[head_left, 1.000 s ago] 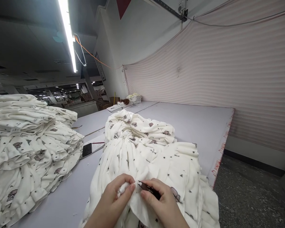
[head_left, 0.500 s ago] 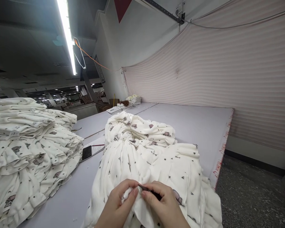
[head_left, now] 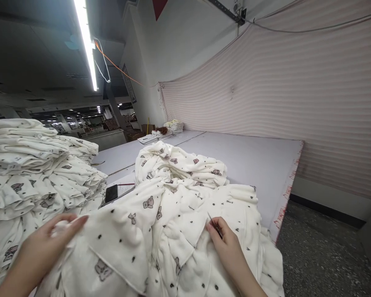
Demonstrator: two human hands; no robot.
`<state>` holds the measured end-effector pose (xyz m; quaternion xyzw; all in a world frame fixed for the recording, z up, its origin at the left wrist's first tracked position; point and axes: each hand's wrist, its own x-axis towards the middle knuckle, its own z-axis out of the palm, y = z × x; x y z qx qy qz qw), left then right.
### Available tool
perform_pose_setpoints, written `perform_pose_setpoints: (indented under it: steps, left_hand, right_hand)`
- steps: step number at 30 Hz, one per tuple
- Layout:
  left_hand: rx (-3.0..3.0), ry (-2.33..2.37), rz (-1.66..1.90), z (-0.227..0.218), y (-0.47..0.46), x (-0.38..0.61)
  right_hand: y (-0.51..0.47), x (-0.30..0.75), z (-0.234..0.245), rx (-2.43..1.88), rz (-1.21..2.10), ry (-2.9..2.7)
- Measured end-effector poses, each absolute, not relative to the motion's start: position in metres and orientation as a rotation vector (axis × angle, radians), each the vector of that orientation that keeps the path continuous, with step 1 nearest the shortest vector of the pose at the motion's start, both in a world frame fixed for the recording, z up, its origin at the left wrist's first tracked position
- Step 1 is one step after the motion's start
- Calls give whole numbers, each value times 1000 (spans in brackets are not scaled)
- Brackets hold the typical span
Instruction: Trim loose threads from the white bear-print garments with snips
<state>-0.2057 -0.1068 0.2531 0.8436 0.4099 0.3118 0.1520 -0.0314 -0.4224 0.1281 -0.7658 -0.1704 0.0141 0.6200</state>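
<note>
My left hand (head_left: 43, 245) pinches the edge of a white fleece garment (head_left: 119, 231) printed with small bears and dark dots, drawing it out at the lower left. Thumb and fingers of my right hand (head_left: 227, 243) are closed around a small dark tool with a thin pointed tip, which looks like thread snips (head_left: 215, 227). That hand also touches a garment edge; whether it grips the cloth too, I cannot tell. Beneath and beyond both hands lies a heap of the same printed fleece (head_left: 185, 163), loosely folded.
A tall stack of matching garments (head_left: 34, 165) stands on the left. Between the piles, a black phone (head_left: 111, 193) rests on paper. The pale table (head_left: 250, 150) reaches back to folded cloth (head_left: 174, 127). A striped pinkish sheet (head_left: 281, 95) hangs along the right wall.
My hands, together at the cloth half a second ago, are now far apart. The left has pulled fabric out to the left; the right has moved slightly right and up with the snips.
</note>
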Motion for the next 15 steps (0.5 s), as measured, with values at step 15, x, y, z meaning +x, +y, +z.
perform_pose_setpoints:
  steps: [15]
  left_hand:
    - [2298, 58, 355, 181, -247, -106]
  right_hand:
    - [-403, -36, 155, -1548, 219, -622]
